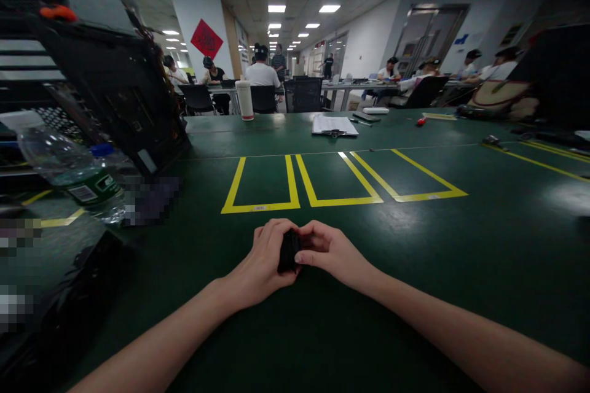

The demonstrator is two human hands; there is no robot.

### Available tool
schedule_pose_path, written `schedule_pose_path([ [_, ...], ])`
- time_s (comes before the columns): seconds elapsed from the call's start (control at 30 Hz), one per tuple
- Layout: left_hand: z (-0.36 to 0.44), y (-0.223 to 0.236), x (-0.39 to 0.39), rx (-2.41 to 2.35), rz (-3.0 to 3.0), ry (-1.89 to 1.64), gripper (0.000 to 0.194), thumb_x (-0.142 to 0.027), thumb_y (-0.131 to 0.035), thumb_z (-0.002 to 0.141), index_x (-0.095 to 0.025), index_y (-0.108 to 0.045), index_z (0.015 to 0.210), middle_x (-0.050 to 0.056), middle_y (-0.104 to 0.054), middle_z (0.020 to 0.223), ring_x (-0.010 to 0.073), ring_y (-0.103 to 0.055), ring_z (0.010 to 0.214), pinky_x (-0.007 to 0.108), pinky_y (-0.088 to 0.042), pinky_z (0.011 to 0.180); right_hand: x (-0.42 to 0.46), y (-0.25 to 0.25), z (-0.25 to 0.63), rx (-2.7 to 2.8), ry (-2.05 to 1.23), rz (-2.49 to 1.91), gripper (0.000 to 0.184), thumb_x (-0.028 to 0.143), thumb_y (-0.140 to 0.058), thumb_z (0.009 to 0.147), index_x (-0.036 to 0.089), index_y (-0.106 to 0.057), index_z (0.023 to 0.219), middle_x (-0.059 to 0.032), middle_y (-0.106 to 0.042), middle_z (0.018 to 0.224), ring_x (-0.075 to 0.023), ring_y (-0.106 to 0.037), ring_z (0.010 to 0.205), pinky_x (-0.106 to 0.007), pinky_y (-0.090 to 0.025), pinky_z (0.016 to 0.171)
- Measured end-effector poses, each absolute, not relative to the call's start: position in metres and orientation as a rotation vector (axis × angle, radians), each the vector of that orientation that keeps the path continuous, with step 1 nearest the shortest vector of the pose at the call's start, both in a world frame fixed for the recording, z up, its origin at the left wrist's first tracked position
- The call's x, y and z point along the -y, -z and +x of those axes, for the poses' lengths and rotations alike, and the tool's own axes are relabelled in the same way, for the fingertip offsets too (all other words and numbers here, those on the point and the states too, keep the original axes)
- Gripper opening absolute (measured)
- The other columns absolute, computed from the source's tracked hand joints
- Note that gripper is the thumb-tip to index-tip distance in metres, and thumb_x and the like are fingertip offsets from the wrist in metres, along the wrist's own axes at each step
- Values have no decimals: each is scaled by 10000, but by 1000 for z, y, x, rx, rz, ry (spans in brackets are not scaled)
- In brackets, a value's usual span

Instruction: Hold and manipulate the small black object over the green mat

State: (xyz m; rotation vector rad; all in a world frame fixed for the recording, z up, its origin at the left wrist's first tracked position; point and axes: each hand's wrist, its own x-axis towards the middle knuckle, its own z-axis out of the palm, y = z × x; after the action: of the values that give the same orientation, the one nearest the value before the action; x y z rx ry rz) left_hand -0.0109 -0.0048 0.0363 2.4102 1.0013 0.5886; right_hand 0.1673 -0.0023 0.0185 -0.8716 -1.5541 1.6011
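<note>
Between my two hands is a small black object, block-like, its kind not clear to me. My left hand curls round its left side, the thumb low and the fingers over the top. From the right, my right hand pinches its edge with thumb and fingertips. Parts of the object are hidden behind the fingers. Both hands are low over the green table, just in front of the yellow tape outlines.
Left stand a plastic water bottle and a large dark computer case. A clipboard with paper, a white tumbler and a small red object are farther back. A dark bag sits far right. Several people sit at tables beyond.
</note>
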Motion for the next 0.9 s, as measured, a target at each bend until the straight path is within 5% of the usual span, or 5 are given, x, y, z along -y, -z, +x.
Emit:
schedule_pose_path([
  [0.9, -10, -37, 4, -1026, 2378, -623, 501, -142, -572, 682, -245, -323, 1105, 56, -403, 1079, 233, -421, 979, 415, -378, 811, 10, -21, 164, 1611, -1516, -917, 246, 249, -558, 746, 203, -437, 955, -19, -517, 988, -161, -528, 956, -357, -438, 839],
])
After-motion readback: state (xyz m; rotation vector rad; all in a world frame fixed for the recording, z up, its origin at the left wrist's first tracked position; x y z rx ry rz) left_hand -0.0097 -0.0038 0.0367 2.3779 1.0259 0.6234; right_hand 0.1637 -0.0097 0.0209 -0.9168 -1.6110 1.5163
